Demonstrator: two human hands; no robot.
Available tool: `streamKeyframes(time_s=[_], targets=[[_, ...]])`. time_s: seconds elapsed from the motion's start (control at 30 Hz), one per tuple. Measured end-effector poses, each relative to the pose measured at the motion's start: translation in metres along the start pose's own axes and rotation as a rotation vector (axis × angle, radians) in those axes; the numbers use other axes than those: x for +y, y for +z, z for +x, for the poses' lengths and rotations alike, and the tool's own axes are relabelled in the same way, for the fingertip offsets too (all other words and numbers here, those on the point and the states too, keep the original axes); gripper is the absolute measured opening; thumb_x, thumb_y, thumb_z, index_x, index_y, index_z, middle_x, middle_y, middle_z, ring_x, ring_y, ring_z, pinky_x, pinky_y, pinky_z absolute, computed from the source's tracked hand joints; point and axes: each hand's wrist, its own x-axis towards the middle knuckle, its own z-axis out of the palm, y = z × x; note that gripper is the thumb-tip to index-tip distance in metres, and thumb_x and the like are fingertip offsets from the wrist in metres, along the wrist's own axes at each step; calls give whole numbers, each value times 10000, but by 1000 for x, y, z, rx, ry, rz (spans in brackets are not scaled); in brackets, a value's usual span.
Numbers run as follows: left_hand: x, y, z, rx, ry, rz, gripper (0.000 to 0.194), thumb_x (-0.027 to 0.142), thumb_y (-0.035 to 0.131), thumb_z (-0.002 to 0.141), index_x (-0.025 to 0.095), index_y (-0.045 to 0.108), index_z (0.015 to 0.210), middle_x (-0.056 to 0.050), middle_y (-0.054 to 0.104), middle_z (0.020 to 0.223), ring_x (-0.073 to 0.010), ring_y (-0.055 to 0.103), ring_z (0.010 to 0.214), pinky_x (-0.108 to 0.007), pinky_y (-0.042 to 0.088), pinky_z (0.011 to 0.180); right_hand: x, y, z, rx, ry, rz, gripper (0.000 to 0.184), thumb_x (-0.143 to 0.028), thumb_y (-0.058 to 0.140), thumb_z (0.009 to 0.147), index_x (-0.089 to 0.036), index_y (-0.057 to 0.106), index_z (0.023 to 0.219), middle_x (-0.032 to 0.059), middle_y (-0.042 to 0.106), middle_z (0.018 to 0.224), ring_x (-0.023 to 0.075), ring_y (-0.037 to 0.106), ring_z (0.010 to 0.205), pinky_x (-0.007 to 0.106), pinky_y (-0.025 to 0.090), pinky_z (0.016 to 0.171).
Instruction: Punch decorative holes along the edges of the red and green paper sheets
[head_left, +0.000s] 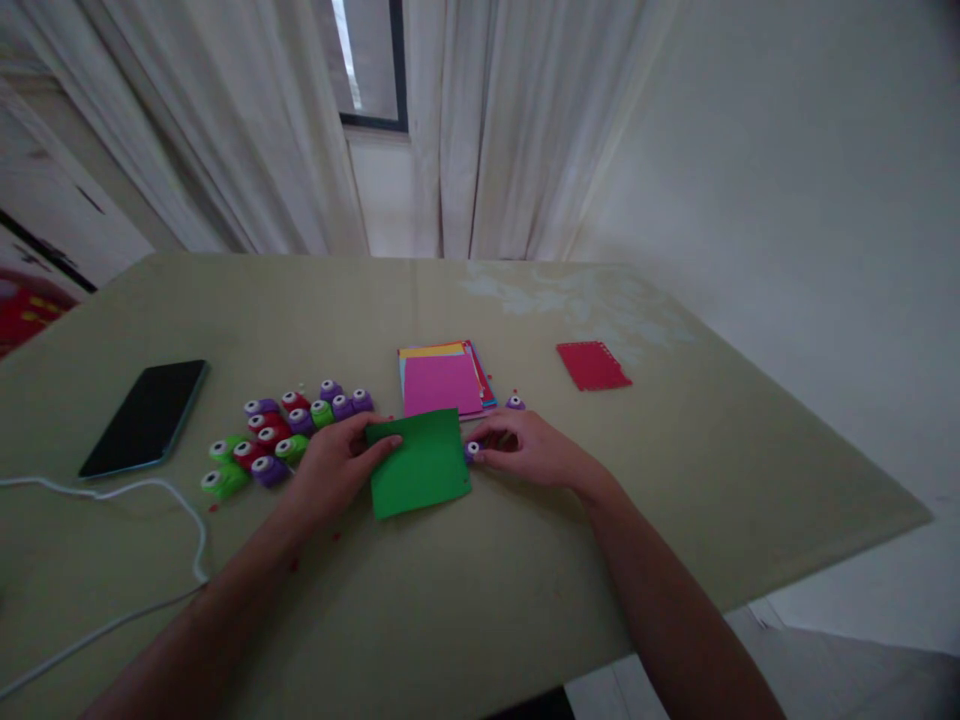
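Observation:
A square sheet of green paper (pixel 418 468) is pinched at its upper left corner by my left hand (pixel 337 460), thumb on top. My right hand (pixel 531 448) grips a small purple craft punch (pixel 472 452) with an eye-like button, set against the sheet's right edge. Near the sheet's lower right corner a small hole shows. Just beyond my right hand stands another purple punch (pixel 515 402). To the left of my left hand is a cluster of several red, green and purple punches (pixel 271 436).
Behind the green sheet lies a stack of coloured paper, pink on top (pixel 441 384). A red sheet with punched edges (pixel 592 366) is at the right. A dark tablet (pixel 146 415) and a white cable (pixel 180 500) occupy the left. Small red paper bits (pixel 293 565) dot the table (pixel 450 620).

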Motion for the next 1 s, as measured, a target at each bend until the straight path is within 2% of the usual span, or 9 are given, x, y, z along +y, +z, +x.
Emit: streamKeyframes(time_s=[0.13,0.3,0.7,1.0], targets=[[-1,-2,1,8,-6,8,374,565,739,818,213,760,944,-31,789,827,-258,718,741,-330,550,629,1,1,-1,0,30,31,241,-360,719,992,-195,809,1144,90,797,1124,220,716,971,339,551,849],[-3,-2,1,-7,-15,-21,374,566,748,824,217,752,958,-34,804,864,-258,725,759,-327,552,635,0,0,0,3,6,11,234,-364,717,997,-198,809,1134,94,799,1133,234,712,1016,372,545,908],[-2,1,1,9,-5,15,354,556,741,827,222,760,941,-26,785,814,-251,712,724,-326,547,613,2,1,0,7,-9,38,232,-364,733,982,-201,802,1132,87,793,1138,227,718,1035,365,551,926],[2,-1,1,17,-49,6,356,566,743,791,235,768,919,-25,796,805,-266,718,723,-352,560,624,0,0,0,0,-6,25,229,-361,733,987,-197,800,1133,89,798,1127,226,712,1015,368,551,903]])
